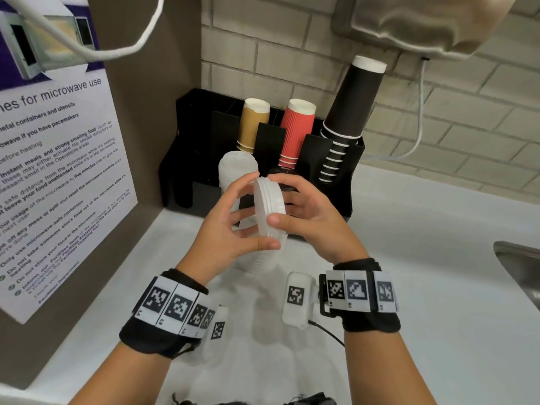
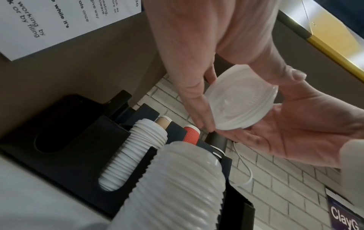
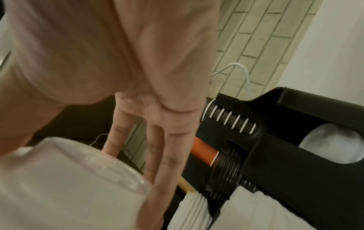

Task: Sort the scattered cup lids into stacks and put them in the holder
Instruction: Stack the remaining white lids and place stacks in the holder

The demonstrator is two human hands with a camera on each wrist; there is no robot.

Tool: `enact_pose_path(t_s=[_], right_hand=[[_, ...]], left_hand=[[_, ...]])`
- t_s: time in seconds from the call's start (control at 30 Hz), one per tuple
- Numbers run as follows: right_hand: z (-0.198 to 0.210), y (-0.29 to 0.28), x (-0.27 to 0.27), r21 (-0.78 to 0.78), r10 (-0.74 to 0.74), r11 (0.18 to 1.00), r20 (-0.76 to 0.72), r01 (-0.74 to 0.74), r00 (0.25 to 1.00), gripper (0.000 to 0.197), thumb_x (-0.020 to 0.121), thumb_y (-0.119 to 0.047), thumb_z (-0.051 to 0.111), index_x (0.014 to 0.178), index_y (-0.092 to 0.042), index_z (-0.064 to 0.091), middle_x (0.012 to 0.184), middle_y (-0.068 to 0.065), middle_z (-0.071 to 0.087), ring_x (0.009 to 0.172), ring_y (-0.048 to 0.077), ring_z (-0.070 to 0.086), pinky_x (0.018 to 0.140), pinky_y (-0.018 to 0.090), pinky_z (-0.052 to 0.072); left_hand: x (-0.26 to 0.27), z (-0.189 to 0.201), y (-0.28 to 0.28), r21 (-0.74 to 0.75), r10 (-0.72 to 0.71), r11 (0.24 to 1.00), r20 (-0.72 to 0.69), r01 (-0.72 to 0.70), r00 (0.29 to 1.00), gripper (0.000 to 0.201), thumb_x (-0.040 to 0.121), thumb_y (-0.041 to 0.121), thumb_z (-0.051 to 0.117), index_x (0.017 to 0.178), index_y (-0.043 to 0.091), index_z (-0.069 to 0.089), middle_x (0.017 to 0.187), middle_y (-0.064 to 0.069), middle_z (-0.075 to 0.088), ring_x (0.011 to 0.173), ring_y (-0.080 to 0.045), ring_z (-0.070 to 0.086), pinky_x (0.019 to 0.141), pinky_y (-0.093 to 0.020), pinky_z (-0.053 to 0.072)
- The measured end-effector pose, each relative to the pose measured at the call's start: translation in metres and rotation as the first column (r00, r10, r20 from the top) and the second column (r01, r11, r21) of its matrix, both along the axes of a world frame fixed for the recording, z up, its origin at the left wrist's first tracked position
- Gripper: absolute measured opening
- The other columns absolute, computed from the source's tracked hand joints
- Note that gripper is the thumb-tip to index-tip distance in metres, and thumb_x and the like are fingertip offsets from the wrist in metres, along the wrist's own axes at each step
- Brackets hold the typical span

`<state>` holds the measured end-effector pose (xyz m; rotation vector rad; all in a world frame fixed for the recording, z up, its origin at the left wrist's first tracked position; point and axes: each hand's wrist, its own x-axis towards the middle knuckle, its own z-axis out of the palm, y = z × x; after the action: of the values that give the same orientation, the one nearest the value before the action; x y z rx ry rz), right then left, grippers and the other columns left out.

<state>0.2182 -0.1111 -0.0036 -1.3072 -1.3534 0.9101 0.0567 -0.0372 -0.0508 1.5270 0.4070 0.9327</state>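
**Cup lids held on edge between both hands, in front of the holder**

Cup lids (image 1: 268, 210), a small white stack of them, are being held on edge above the white counter (image 1: 423, 258), just in front of the black holder (image 1: 187, 159). The left hand (image 1: 230, 226) is curling around the stack from the left, its thumb lying under the lower rim and its fingertips reaching the upper rim. The right hand (image 1: 309, 214) is gripping the stack from the other side, its thumb pressing on the face of the nearest lid and its fingers wrapping behind.

In the left wrist view the lids (image 2: 242, 102) are showing their round face between the two palms. In the right wrist view the stack is sitting close and blurred, so the count of lids is hard to tell.

Behind the hands, a taller column of white lids (image 1: 236, 171) is standing in a front slot of the holder. Stacks of cups are leaning out of the rear slots: tan cups (image 1: 253, 124), red cups (image 1: 298, 130) and black cups (image 1: 350, 109). A microwave notice (image 1: 58, 171) is hanging on the left wall, and the edge of a steel sink (image 1: 520, 270) is showing at the right.
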Motion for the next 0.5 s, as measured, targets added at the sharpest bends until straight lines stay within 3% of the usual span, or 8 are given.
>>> enact_pose_path(t_s=[0.17, 0.37, 0.43, 0.5], right_hand=[[-0.004, 0.000, 0.000, 0.022, -0.041, 0.999, 0.026, 0.041, 0.999, 0.057, 0.074, -0.013, 0.081, 0.122, -0.029, 0.055, 0.108, -0.004, 0.068, 0.100, 0.015, 0.067, 0.084, 0.036, 0.058], [-0.002, 0.005, 0.007, 0.065, -0.045, 0.997, 0.056, 0.041, 0.997, 0.054, 0.074, -0.009, 0.080, 0.118, -0.026, 0.054, 0.110, -0.004, 0.066, 0.098, 0.012, 0.067, 0.076, 0.025, 0.055], [0.006, 0.008, 0.025, 0.126, -0.127, 0.985, 0.085, 0.116, 0.988, 0.055, 0.069, -0.014, 0.081, 0.115, -0.029, 0.055, 0.113, -0.004, 0.065, 0.099, 0.013, 0.066, 0.079, 0.026, 0.055], [0.013, 0.013, 0.053, 0.202, -0.274, 0.948, 0.133, 0.245, 0.952, 0.054, 0.067, -0.018, 0.082, 0.110, -0.034, 0.053, 0.117, -0.004, 0.063, 0.104, 0.013, 0.064, 0.084, 0.028, 0.055]], left_hand=[[0.003, -0.002, 0.000, 0.017, -0.020, 1.000, -0.007, 0.020, 1.000, 0.098, 0.050, 0.029, 0.089, 0.134, 0.050, 0.043, 0.140, 0.016, 0.045, 0.125, -0.017, 0.053, 0.088, -0.032, 0.056], [0.003, -0.004, 0.007, 0.067, -0.028, 0.997, -0.016, 0.029, 0.999, 0.102, 0.049, 0.035, 0.088, 0.136, 0.052, 0.037, 0.143, 0.029, 0.040, 0.132, -0.001, 0.044, 0.103, -0.027, 0.046], [-0.002, -0.004, 0.012, 0.054, 0.005, 0.999, 0.000, -0.005, 1.000, 0.099, 0.049, 0.036, 0.087, 0.132, 0.056, 0.038, 0.144, 0.030, 0.037, 0.134, 0.000, 0.041, 0.105, -0.026, 0.042], [-0.010, -0.005, 0.018, 0.072, 0.070, 0.995, -0.006, -0.069, 0.998, 0.091, 0.051, 0.038, 0.085, 0.129, 0.054, 0.042, 0.145, 0.019, 0.040, 0.132, -0.004, 0.045, 0.104, -0.025, 0.043]])
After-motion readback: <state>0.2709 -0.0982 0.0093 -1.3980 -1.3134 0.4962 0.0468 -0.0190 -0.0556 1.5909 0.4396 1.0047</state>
